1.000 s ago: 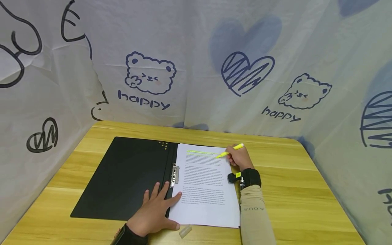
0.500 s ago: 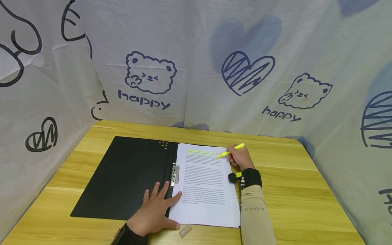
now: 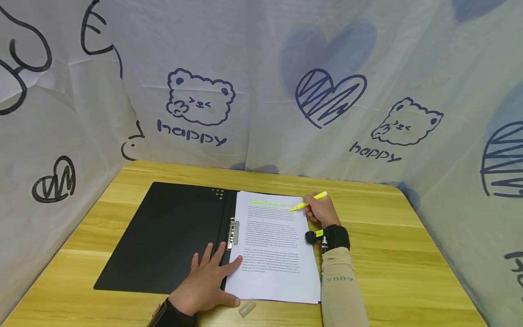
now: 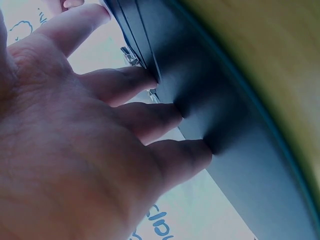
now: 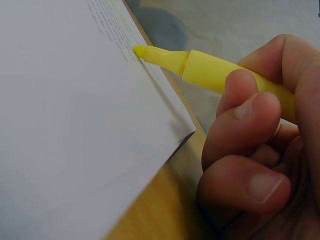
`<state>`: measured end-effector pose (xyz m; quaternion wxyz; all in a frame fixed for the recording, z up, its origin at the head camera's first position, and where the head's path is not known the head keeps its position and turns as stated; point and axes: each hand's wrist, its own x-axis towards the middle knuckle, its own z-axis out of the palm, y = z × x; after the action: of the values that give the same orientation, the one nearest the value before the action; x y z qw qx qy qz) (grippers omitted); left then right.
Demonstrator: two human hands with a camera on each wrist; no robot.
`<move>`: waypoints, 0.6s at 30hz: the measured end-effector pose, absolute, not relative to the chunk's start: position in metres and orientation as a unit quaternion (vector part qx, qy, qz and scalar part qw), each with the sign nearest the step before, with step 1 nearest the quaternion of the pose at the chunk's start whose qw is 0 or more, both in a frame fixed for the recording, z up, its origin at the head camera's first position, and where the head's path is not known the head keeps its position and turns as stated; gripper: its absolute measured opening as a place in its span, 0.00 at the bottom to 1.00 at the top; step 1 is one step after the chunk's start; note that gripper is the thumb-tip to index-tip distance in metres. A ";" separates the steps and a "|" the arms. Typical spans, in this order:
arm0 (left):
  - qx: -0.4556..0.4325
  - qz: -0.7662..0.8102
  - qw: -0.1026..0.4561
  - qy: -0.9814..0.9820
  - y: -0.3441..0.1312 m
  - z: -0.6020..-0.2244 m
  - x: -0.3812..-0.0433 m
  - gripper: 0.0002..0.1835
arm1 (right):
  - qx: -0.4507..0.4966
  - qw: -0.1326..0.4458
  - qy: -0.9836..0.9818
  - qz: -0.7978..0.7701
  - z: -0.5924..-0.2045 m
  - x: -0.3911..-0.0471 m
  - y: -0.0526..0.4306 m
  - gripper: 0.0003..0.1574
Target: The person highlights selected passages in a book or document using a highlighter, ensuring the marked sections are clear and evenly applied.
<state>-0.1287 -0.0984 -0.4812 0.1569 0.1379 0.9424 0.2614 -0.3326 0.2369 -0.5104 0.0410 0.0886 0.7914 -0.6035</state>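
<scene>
My right hand (image 3: 320,210) grips a yellow highlighter (image 5: 212,71) with its tip down at the printed text near the upper right of the sheet. Yellow strokes run along the top lines of that printed paper (image 3: 271,236). The paper lies on the right side of an opened black folder (image 3: 159,240), beside its metal clip (image 3: 233,233). With fingers spread, my left hand (image 3: 206,281) rests across the folder's lower spine, its index fingertip at the paper's left edge. In the left wrist view, the fingertips (image 4: 200,150) press on the black cover.
A small translucent cap (image 3: 247,308) lies on the wooden table (image 3: 388,254) just below the paper's bottom edge. Behind the table hangs a pale curtain (image 3: 261,91) printed with bears and hearts. A black band with a small camera (image 3: 313,237) sits on the right wrist.
The highlighter's tip has shifted very slightly to the right with the right hand. My left hand, the folder and the cap stay in place.
</scene>
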 end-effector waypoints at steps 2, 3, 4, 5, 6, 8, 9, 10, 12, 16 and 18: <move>0.138 0.261 0.156 0.943 -0.099 -0.481 -0.129 0.50 | 0.089 0.039 0.792 -0.602 -0.512 -0.333 0.237 0.15; 0.138 0.261 0.156 0.943 -0.099 -0.482 -0.129 0.50 | 0.089 0.038 0.793 -0.602 -0.512 -0.334 0.237 0.16; 0.138 0.261 0.156 0.943 -0.099 -0.482 -0.129 0.50 | 0.089 0.037 0.793 -0.602 -0.513 -0.334 0.238 0.16; 0.138 0.261 0.156 0.943 -0.099 -0.482 -0.129 0.50 | 0.087 0.035 0.793 -0.602 -0.514 -0.335 0.238 0.16; 0.139 0.261 0.156 0.943 -0.099 -0.482 -0.129 0.50 | 0.086 0.035 0.792 -0.604 -0.515 -0.335 0.239 0.15; 0.139 0.262 0.155 0.942 -0.099 -0.482 -0.128 0.50 | 0.079 0.035 0.780 -0.619 -0.515 -0.336 0.240 0.15; 0.139 0.263 0.156 0.942 -0.099 -0.481 -0.128 0.50 | 0.080 0.037 0.769 -0.634 -0.516 -0.336 0.241 0.15; 0.138 0.263 0.156 0.942 -0.099 -0.481 -0.128 0.50 | 0.084 0.039 0.750 -0.654 -0.516 -0.336 0.242 0.15; 0.136 0.264 0.157 0.942 -0.099 -0.481 -0.128 0.50 | 0.094 0.043 0.701 -0.706 -0.515 -0.336 0.244 0.16; 0.136 0.264 0.156 0.942 -0.099 -0.482 -0.128 0.50 | 0.085 0.054 0.579 -0.809 -0.513 -0.335 0.247 0.20; 0.138 0.264 0.154 0.942 -0.099 -0.482 -0.128 0.50 | 0.055 0.071 0.530 -0.843 -0.511 -0.335 0.246 0.22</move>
<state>-0.1279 -0.0989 -0.4822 0.1542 0.1379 0.9420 0.2642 -0.3345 0.2465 -0.5112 0.0712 0.0547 0.5301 -0.8431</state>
